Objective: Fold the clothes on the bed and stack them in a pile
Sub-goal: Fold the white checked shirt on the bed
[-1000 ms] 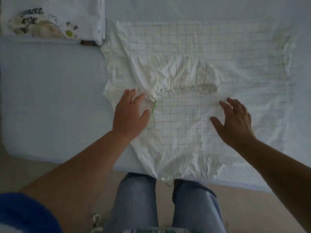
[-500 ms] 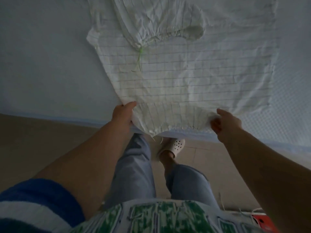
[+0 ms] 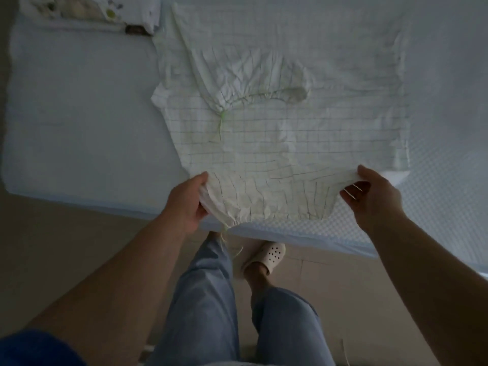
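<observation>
The checked white garment [image 3: 277,122] lies spread on the bed [image 3: 79,114], one sleeve already folded in over its middle. At its near hem the left hand [image 3: 186,204] and right hand [image 3: 375,196] have fingers pinched on the cloth, lifting it. Beyond its far-left corner sits a folded printed garment [image 3: 89,10], seemingly the pile's start; this fold looks barely underway.

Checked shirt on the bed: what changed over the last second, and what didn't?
Both hands left the middle of the checked shirt and came back to its near hem. The left hand and right hand each took a grip there and lifted that edge off the bed. The sleeve folded across the shirt stayed put, as did the printed garment at the far left.
</observation>
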